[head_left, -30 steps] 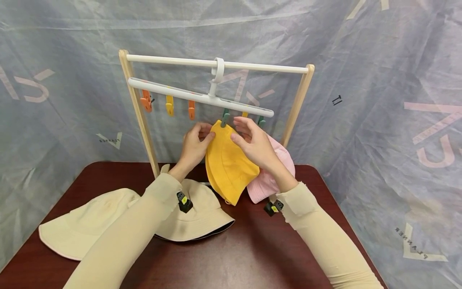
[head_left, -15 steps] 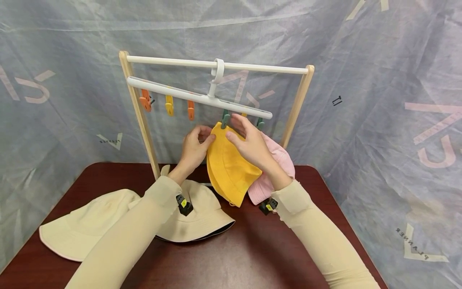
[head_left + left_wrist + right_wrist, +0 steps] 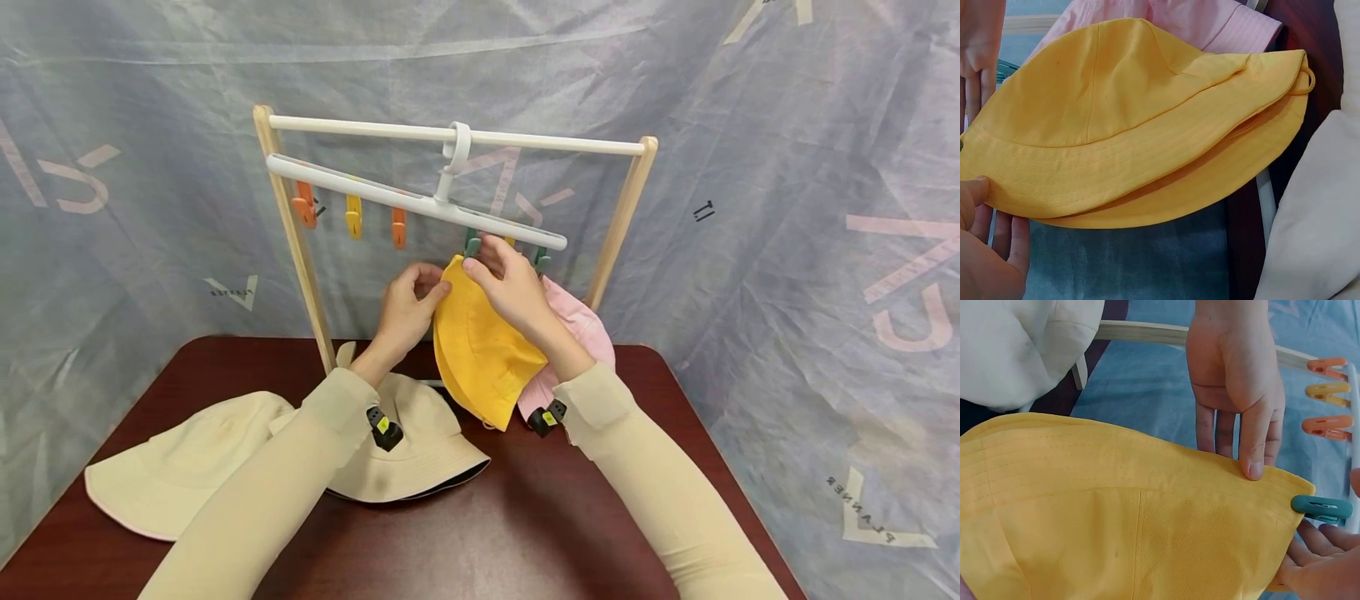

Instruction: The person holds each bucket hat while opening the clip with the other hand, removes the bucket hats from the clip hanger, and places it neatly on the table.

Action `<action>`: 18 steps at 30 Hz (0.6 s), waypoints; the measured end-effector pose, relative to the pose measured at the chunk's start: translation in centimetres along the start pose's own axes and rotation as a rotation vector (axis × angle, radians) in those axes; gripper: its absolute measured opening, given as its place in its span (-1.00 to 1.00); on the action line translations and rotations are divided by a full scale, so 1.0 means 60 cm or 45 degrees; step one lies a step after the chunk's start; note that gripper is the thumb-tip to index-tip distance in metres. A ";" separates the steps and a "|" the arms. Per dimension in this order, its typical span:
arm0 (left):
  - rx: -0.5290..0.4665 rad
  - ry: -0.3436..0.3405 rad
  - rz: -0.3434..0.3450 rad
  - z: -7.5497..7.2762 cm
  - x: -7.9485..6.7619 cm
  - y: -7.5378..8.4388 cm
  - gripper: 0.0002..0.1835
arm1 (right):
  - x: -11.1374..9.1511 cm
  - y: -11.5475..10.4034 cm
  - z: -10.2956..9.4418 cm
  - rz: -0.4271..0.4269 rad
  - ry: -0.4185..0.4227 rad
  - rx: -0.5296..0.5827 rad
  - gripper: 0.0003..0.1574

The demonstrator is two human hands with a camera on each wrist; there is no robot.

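A yellow hat [image 3: 480, 342] hangs tilted from a green clip [image 3: 1319, 506] on a white hanger [image 3: 375, 193], its brim edge caught in the clip, as a person works at it with both hands. The left hand [image 3: 405, 312] pinches the brim just beside the clip, thumb on one face and fingers behind. The right hand [image 3: 517, 287] is raised on the other side, fingers loosely extended next to the clip; whether they touch it cannot be told. A cord loop [image 3: 1305, 81] shows at the hat's lower edge. Behind it, a pink hat [image 3: 581, 321] sits below the hanger's right end, partly hidden by the right arm. Orange, yellow and orange clips line the hanger's left half, and the hanger hooks over the rail [image 3: 360, 127] of a wooden-sided rack. Two cream hats, one at far left [image 3: 187, 467] and one nearer the middle [image 3: 408, 442], lie on the dark red table [image 3: 465, 550].
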State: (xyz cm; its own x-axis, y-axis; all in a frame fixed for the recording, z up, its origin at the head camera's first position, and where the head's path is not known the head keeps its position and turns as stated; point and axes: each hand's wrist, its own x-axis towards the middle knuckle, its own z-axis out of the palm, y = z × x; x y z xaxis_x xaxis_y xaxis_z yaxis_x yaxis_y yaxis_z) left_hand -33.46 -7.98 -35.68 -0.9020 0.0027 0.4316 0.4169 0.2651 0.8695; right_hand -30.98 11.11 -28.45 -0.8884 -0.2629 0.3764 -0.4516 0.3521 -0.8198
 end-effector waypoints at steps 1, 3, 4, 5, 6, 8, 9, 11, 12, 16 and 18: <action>-0.002 -0.001 -0.002 0.000 0.000 0.000 -0.75 | 0.001 0.000 0.000 0.014 -0.002 0.006 -0.22; -0.012 -0.004 -0.006 0.000 -0.001 0.000 -0.75 | 0.004 0.000 0.000 0.042 -0.003 0.022 -0.22; -0.015 -0.005 -0.009 0.000 -0.001 0.000 -0.75 | 0.005 0.000 0.001 0.060 -0.004 0.037 -0.22; -0.018 -0.005 -0.011 0.000 -0.002 0.000 -0.75 | 0.007 0.000 0.001 0.077 -0.002 0.055 -0.22; -0.019 -0.007 -0.013 0.000 -0.002 0.000 -0.74 | 0.008 0.000 0.001 0.091 0.002 0.076 -0.23; -0.023 -0.010 -0.018 0.000 -0.003 0.000 -0.74 | 0.010 0.000 0.002 0.119 0.009 0.129 -0.25; -0.021 -0.010 -0.021 0.000 -0.003 0.000 -0.74 | 0.011 0.000 0.002 0.131 0.013 0.154 -0.26; -0.016 -0.011 -0.026 0.000 -0.003 0.000 -0.74 | 0.014 0.001 0.003 0.151 0.023 0.198 -0.28; -0.012 -0.012 -0.027 0.000 -0.004 0.000 -0.74 | 0.015 0.000 0.003 0.160 0.029 0.219 -0.28; -0.004 -0.013 -0.027 -0.001 -0.004 0.000 -0.73 | 0.021 0.003 0.006 0.168 0.045 0.297 -0.30; -0.005 -0.012 -0.027 -0.001 -0.003 -0.001 -0.73 | 0.025 0.004 0.008 0.162 0.050 0.333 -0.32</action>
State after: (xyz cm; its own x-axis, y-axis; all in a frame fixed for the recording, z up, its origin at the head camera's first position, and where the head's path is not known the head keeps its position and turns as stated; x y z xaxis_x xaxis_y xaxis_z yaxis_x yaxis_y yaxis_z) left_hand -33.30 -8.05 -35.77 -0.9116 0.0065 0.4111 0.3983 0.2617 0.8791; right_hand -32.38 10.39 -28.27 -0.9413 -0.1945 0.2759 -0.3044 0.1355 -0.9429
